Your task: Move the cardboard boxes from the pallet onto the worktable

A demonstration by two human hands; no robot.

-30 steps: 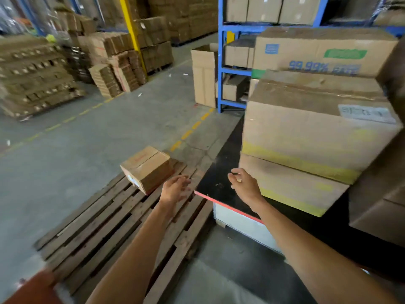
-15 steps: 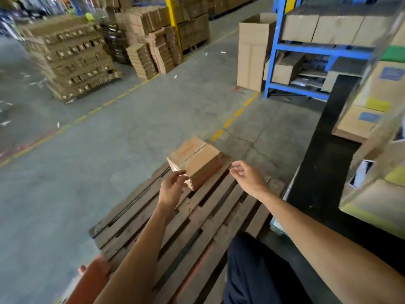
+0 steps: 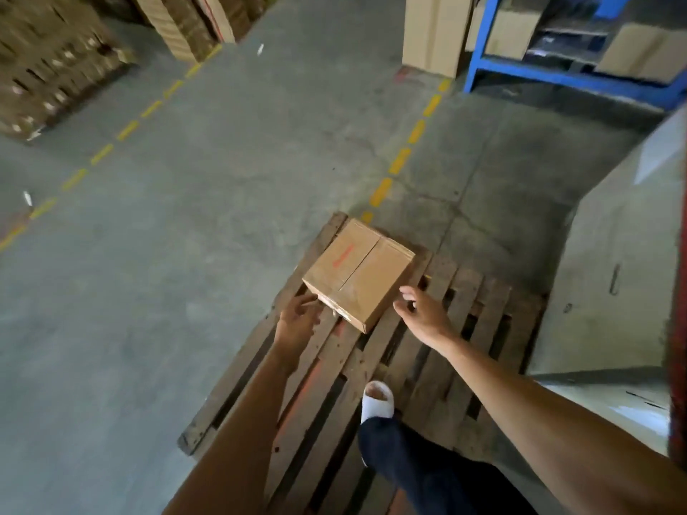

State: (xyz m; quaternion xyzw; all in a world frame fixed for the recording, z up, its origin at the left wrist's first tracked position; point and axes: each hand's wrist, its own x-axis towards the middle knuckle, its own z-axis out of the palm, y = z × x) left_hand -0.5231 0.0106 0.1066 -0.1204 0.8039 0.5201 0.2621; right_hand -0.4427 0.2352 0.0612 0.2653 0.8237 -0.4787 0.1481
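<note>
Wooden slat pallet (image 3: 375,369), centre to lower centre of frame, on grey concrete floor (image 3: 167,254) with dashed yellow lines. One small taped cardboard box (image 3: 358,273) lies on its far end, turned at an angle to the slats; a white sandalled foot (image 3: 377,401) stands on the near slats.

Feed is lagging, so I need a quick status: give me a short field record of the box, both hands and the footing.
box: one box, flat on far end of pallet
left hand: open, at box's near-left corner, no grip
right hand: open, beside box's right edge, apart from it
foot: white slipper on pallet slats
worktable: right of pallet
</note>
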